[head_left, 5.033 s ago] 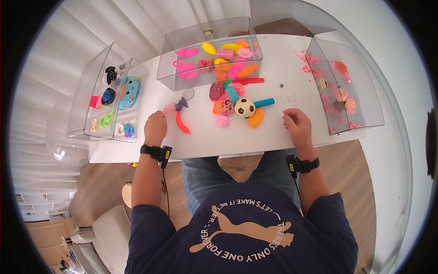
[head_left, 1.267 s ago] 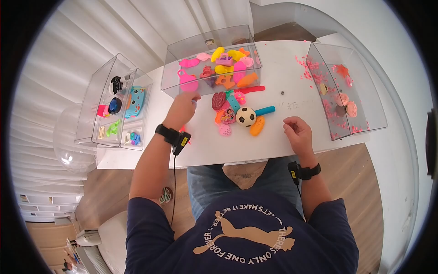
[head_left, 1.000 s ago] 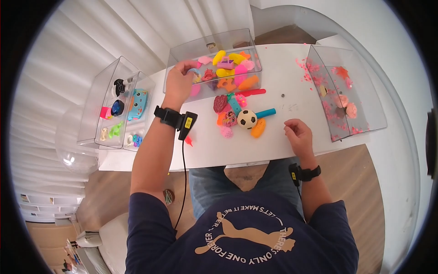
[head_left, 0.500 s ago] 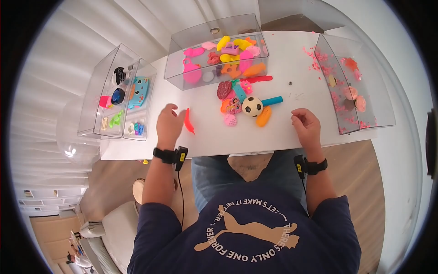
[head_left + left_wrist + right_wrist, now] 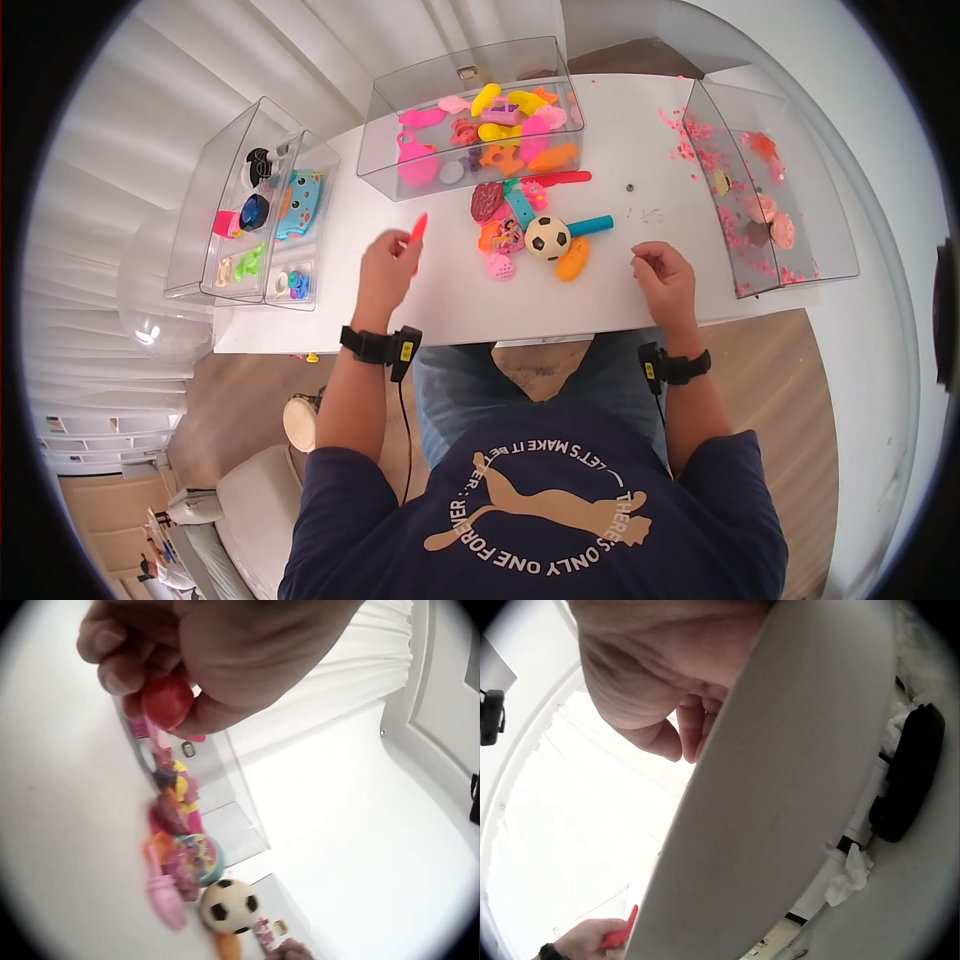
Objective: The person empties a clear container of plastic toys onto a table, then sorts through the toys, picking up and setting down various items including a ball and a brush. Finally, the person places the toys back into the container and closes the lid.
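In the head view my left hand (image 5: 385, 268) pinches a red toy chili pepper (image 5: 418, 237) between thumb and fingers, left of the toy pile. The left wrist view shows the pepper's rounded red end (image 5: 167, 703) facing the camera. My right hand (image 5: 667, 282) is near the table's front edge at right, fingers loosely curled with nothing in them. Between the hands lie a small soccer ball (image 5: 548, 238), a blue tube (image 5: 592, 225), a yellow-orange toy (image 5: 572, 260), a dark red steak-like toy (image 5: 487, 201) and several pink pieces.
Behind the pile stands a clear bin (image 5: 375, 172) of pink, yellow and orange toys. A divided clear bin (image 5: 188, 240) is on the left, another clear bin (image 5: 830, 235) with pink bits on the right. A red strip (image 5: 562, 178) lies before the back bin.
The left hand reached over the back bin and came back without its load; a purple toy and a pale disc now lie there. It then took the red pepper. The right hand stayed put.
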`<action>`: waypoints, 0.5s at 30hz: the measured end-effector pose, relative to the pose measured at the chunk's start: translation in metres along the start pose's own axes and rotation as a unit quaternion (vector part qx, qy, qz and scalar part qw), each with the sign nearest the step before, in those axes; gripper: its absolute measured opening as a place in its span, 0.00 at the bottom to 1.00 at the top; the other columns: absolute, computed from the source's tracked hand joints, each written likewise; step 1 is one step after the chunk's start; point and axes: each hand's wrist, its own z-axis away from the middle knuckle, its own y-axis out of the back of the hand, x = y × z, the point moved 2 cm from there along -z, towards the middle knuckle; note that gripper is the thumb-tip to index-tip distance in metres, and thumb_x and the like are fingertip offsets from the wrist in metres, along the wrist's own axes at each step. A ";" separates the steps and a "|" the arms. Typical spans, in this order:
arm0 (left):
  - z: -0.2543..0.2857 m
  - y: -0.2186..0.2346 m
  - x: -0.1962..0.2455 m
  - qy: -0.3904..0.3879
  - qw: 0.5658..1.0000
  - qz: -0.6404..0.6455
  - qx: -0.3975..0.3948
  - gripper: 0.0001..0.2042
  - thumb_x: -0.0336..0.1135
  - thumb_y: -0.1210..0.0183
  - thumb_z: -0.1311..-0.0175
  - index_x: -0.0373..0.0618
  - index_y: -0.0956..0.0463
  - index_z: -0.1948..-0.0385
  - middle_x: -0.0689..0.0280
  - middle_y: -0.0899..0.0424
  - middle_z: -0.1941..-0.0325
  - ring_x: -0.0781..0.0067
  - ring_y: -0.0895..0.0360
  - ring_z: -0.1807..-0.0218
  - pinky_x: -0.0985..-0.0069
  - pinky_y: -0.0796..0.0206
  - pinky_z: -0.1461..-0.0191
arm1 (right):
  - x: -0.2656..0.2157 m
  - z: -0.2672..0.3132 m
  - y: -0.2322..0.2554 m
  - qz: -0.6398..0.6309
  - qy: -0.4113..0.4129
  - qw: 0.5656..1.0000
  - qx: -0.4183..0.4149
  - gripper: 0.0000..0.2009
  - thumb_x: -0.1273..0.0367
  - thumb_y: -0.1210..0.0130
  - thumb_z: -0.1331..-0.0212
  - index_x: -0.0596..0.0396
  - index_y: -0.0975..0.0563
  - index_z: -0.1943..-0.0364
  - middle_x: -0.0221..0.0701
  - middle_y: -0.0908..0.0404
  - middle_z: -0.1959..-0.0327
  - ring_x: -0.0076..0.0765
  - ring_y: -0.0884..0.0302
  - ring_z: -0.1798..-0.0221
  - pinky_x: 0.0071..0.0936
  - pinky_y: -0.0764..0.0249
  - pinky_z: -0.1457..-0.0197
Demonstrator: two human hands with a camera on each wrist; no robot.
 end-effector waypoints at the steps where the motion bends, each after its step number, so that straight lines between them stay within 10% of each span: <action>1: -0.004 0.005 0.017 -0.027 0.999 0.015 0.025 0.10 0.35 0.38 0.37 0.36 0.20 0.62 0.66 0.21 0.80 0.79 0.25 0.78 0.78 0.35 0.73 | 0.000 0.000 0.000 0.001 0.000 1.000 0.000 0.06 0.79 0.44 0.39 0.61 0.22 0.59 0.22 0.23 0.69 0.13 0.29 0.66 0.14 0.30 0.62; 8: -0.083 0.026 0.084 -0.170 0.975 -0.065 0.125 0.15 0.39 0.36 0.39 0.40 0.19 0.55 0.57 0.16 0.70 0.63 0.19 0.69 0.68 0.29 0.64 | 0.002 -0.001 0.001 -0.005 -0.003 1.000 0.003 0.06 0.78 0.43 0.40 0.60 0.21 0.59 0.22 0.23 0.69 0.13 0.29 0.68 0.14 0.30 0.63; 15: -0.117 0.016 0.061 -0.215 0.944 -0.135 0.212 0.18 0.38 0.37 0.39 0.39 0.22 0.49 0.55 0.17 0.53 0.61 0.18 0.65 0.69 0.27 0.57 | 0.000 -0.002 0.001 -0.011 -0.002 1.000 0.005 0.06 0.78 0.43 0.40 0.60 0.21 0.60 0.22 0.22 0.69 0.13 0.28 0.67 0.14 0.30 0.64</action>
